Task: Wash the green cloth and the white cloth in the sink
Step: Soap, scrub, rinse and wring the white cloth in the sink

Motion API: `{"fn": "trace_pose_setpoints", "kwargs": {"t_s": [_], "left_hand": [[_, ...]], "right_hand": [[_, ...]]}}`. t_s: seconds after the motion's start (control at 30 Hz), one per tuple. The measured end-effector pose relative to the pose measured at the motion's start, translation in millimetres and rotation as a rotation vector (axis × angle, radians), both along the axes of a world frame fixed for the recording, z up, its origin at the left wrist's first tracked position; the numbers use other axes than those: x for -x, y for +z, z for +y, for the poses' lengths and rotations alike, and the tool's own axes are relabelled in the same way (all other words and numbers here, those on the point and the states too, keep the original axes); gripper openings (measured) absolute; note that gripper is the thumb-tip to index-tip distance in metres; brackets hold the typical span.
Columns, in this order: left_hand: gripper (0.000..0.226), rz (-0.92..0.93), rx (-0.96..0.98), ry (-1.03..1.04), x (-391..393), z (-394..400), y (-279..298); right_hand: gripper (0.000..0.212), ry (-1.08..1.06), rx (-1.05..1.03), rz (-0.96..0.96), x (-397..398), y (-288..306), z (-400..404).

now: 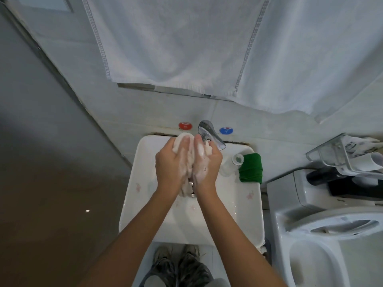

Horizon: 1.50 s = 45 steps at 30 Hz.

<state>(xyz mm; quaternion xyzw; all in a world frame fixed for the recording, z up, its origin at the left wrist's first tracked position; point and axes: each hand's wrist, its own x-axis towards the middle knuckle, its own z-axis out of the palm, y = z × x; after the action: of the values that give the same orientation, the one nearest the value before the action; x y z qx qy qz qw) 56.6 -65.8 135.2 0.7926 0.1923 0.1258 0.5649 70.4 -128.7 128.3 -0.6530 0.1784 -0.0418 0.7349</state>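
Soapy white cloth point(179, 142) between both hands, over sink point(246, 214)

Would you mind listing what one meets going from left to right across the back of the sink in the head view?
Red tap marker → left hand → white cloth → right hand → blue tap marker → small cup → green cloth.

Nothing really readable here; the red knob point(185, 125) and blue knob point(226, 130) just past the fingertips have tiny markings, way too blurry.
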Motion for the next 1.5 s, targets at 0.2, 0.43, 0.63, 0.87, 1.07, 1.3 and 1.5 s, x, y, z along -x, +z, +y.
{"fn": "trace_pose_setpoints", "kwargs": {"t_s": [0.2,0.43,0.63,0.87,1.07,1.3,1.5], "left_hand": [[0.045,0.100,-0.029,0.016,6.9,-6.6,-13.7],[0.045,0.149,-0.096,0.007,-6.2,8.8,-11.6],[0.038,0.155,-0.039,-0.045,18.8,-16.2,-1.4],[0.042,0.096,-0.150,0.005,5.0,0.9,0.0],[0.041,0.093,-0.088,0.024,-3.7,-0.9,5.5],[0.040,0.125,0.015,0.016,22.0,-20.9,7.7],[0.046,0.115,-0.092,-0.010,4.2,5.9,9.5]], "right_hand": [[0.021,0.152,0.228,-0.037,0.0,2.9,-8.8],[0.038,0.173,0.263,0.114,10.3,-5.1,2.5],[0.034,0.227,0.215,0.116,-11.2,-7.2,-12.0],[0.040,0.327,0.577,-0.087,2.1,1.7,-12.2],[0.030,0.214,0.351,-0.008,1.9,2.1,-6.3],[0.042,0.134,0.221,0.071,-12.2,5.7,-13.4],[0.044,0.233,0.364,-0.022,19.2,22.4,-5.9]]}}
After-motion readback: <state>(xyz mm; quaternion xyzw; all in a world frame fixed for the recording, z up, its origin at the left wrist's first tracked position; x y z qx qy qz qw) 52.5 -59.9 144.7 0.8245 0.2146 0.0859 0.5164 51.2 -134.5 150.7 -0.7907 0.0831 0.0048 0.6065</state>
